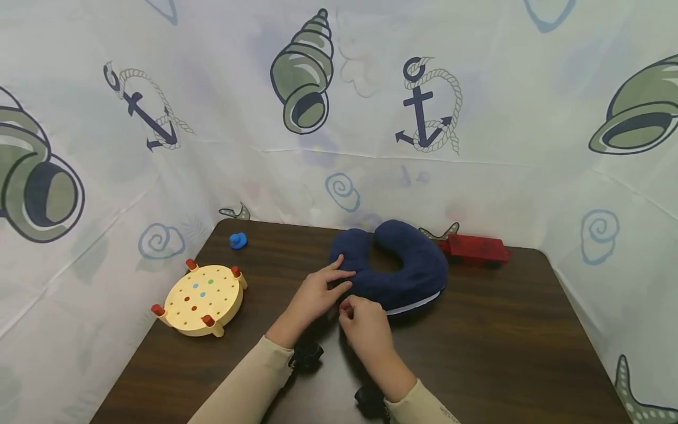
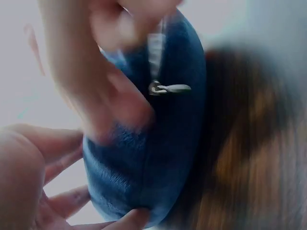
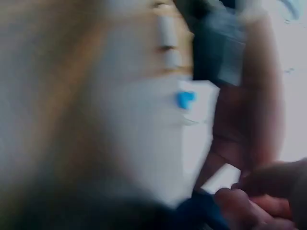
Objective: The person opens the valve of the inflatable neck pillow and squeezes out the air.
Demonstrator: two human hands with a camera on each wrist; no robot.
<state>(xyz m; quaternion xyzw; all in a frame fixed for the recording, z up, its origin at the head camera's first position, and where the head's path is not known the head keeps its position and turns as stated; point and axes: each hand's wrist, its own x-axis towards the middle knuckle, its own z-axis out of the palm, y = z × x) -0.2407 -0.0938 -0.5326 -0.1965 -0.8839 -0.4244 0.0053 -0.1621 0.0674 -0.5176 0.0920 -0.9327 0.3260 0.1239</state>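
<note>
A navy-blue plush neck pillow (image 1: 418, 282) lies on the table, curved side toward me, a pale zipper strip along its near edge. My left hand (image 1: 318, 291) holds the pillow's left side; in the left wrist view its fingers spread around the end, one fingertip on the near face. Close beside it, my right hand (image 1: 365, 324) has its fingers curled at the pillow's near edge. It is blurred in the left wrist view, overlapping the pillow. The zipper pull (image 2: 172, 88) hangs free at the zipper's end, outside the right fingers.
A round yellow pegboard stool (image 1: 212, 294) lies upside down at the left, red-tipped legs upward. Behind it sits a small blue duck (image 1: 238, 240). At the back right, a red toy vehicle (image 1: 477, 249) stands beside the pillow. Printed cloth (image 1: 365, 129) hangs around the dark wooden table (image 1: 503, 353).
</note>
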